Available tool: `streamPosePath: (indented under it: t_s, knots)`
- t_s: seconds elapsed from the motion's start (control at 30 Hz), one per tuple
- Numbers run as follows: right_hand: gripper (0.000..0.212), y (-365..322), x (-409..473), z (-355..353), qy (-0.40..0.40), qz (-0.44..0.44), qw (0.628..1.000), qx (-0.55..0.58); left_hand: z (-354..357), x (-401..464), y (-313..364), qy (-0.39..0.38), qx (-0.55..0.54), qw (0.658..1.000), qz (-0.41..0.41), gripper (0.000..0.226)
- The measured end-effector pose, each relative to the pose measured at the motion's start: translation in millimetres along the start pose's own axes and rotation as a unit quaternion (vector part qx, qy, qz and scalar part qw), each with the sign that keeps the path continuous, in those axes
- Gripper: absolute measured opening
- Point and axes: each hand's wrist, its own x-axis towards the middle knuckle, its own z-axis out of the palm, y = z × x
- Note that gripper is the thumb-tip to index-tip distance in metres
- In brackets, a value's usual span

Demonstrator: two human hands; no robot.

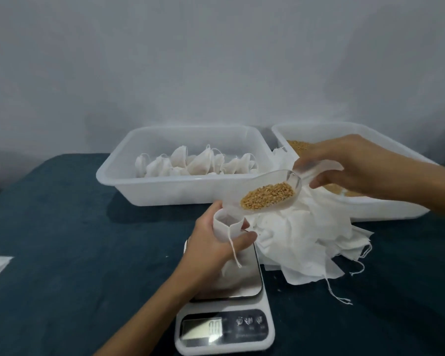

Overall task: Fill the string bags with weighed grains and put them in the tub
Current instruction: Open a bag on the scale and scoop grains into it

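Left hand (211, 242) grips the open string bag (228, 228) upright over the scale (231, 283), mouth up. Right hand (350, 165) pinches the scoop (270, 194) handle; its grain-loaded tip sits just above-right of the mouth, long axis pointing down-left into it. Next is probably a tilt.

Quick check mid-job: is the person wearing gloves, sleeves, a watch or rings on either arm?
Nothing is worn that shows. The left hand and right hand are bare, without gloves. Both forearms are uncovered to the frame edge, with no sleeve, watch or bracelet. No rings are visible on the fingers.
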Motion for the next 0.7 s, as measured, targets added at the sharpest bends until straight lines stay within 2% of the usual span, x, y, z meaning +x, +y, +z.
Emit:
streamPosePath:
  t_s: [0.17, 0.7]
  knots:
    - [0.038, -13, 7, -9, -0.022, -0.043, 0.997, -0.057, 0, -1, 1, -0.003, -0.013, 1.000, 0.017, 0.034]
    - [0.039, -23, 14, -21, 0.010, -0.097, 0.984, -0.148, 1, 0, -3, 0.014, -0.013, 1.000, 0.021, 0.037]
